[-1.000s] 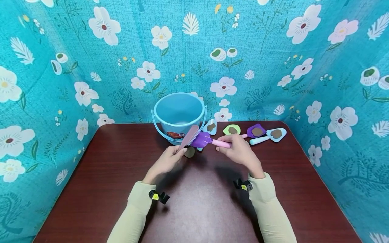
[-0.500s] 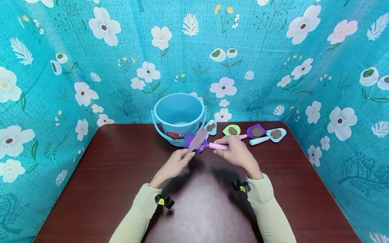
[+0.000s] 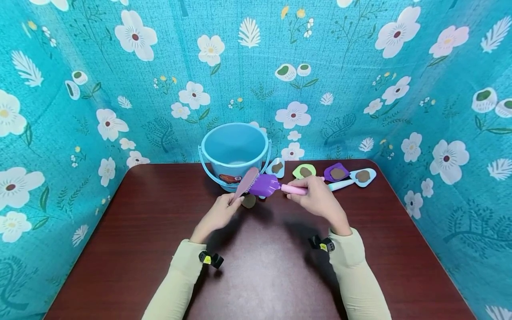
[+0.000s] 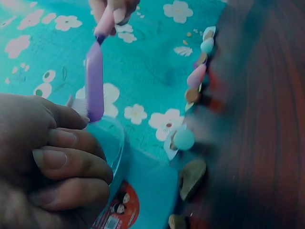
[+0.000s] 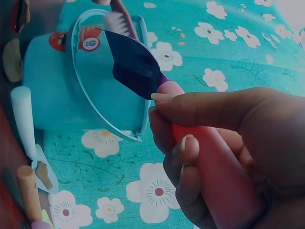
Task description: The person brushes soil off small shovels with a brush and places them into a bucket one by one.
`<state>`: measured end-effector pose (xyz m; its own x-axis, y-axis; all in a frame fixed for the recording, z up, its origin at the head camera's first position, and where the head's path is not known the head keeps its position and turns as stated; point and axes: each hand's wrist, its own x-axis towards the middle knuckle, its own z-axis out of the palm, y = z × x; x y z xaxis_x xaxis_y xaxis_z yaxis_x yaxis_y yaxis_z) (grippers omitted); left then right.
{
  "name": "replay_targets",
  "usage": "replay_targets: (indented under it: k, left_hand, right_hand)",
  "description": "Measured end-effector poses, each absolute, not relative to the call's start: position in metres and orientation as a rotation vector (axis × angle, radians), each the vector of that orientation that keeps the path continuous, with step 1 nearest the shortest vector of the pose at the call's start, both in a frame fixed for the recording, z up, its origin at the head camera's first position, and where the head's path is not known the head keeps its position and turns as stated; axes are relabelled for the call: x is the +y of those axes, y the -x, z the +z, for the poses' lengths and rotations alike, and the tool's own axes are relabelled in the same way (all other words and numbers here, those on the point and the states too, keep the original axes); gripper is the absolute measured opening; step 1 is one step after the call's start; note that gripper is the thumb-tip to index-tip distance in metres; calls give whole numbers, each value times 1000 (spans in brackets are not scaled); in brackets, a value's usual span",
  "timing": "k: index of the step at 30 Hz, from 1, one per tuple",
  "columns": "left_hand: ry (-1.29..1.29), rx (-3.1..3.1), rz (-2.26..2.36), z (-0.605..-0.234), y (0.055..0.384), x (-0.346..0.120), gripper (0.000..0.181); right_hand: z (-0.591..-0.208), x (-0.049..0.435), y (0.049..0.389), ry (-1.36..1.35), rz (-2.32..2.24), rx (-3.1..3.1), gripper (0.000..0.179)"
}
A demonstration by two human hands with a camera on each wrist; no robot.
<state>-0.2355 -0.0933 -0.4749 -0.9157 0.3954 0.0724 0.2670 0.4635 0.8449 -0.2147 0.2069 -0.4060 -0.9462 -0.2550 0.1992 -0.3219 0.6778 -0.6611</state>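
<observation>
My left hand (image 3: 218, 215) grips a pink brush (image 3: 243, 186) by its handle, with white bristles turned toward the shovel. In my right hand (image 3: 320, 202) is a toy shovel with a pink handle (image 5: 212, 167) and a purple blade (image 3: 265, 185). The blade points left, and the bristles meet its front end in the head view. From the right wrist view, my thumb and fingers wrap the handle while the brush (image 5: 125, 24) shows behind the blade. Both tools are held up in front of a blue bucket (image 3: 232, 171).
Along the back edge right of the bucket lie a light blue shovel (image 3: 275, 168), a green one (image 3: 304, 171), a purple one (image 3: 336, 172) and another light blue one (image 3: 363, 177), each bearing a brown lump. A stone (image 4: 193, 179) lies at the bucket's foot. Patterned cloth encloses the table.
Half a second ago the brush lay across the shovel's blade, lower and further right. It has since gone back up and left to the front end, while the shovel has shifted slightly right.
</observation>
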Motion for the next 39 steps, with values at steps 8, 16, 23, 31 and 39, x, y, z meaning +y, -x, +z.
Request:
replay_targets:
  k: [8, 16, 23, 31, 39]
  left_hand:
    - [-582, 2543, 1480, -472, 238, -102, 39]
    - [-651, 2321, 1685, -459, 225, -92, 38]
    - [-680, 2274, 1676, -455, 216, -79, 33]
    - [-752, 2379, 1560, -460, 217, -73, 36]
    - [-752, 2445, 1538, -467, 225, -83, 28]
  right_hand:
    - [-406, 210, 215, -485, 1187, -2802, 21]
    - [-407, 205, 215, -499, 1151, -2809, 25]
    - [-408, 194, 215, -549, 1136, -2801, 28]
    - [-408, 186, 213, -488, 1066, -2823, 29]
    - [-408, 188, 213, -487, 1051, -2830, 30]
